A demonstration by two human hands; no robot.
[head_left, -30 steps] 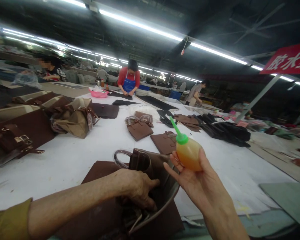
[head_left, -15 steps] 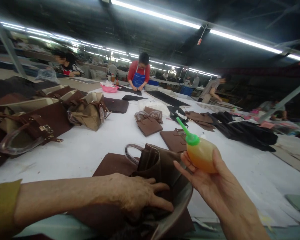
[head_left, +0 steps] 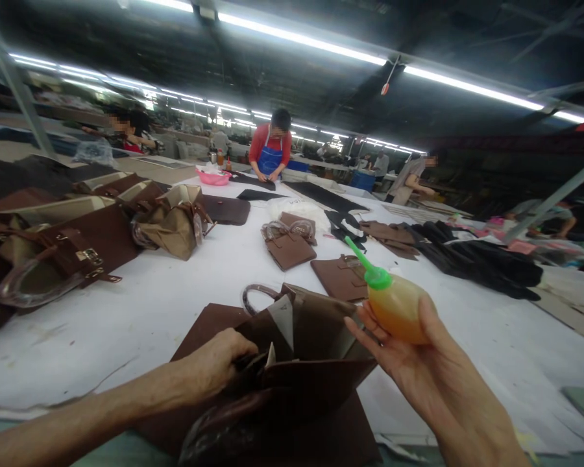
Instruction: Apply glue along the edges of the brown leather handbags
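Observation:
A dark brown handbag [head_left: 316,383] stands open in front of me, its olive-brown inside showing and a plastic-wrapped handle [head_left: 259,290] upright at the far side. My left hand [head_left: 219,363] is closed on the bag's left edge, with the fingertips partly hidden by the folds. In my right hand [head_left: 409,350] rests a squeeze bottle [head_left: 400,310] with a green cap and long green nozzle, about half full of amber liquid. The nozzle tilts up to the left. My right fingertips are close to the bag's right rim; whether they touch it I cannot tell.
Brown bags [head_left: 92,240] with metal clasps crowd the left of the white table [head_left: 189,279]. Brown bag pieces [head_left: 292,243] lie ahead, and black material [head_left: 472,256] is heaped to the right. Across the table a person in a blue apron [head_left: 270,159] works beside a pink basin [head_left: 213,175].
My left hand has drawn back from inside the bag to its left edge. The bag now stands wider open, its near panel raised. The bottle is slightly lower and further right.

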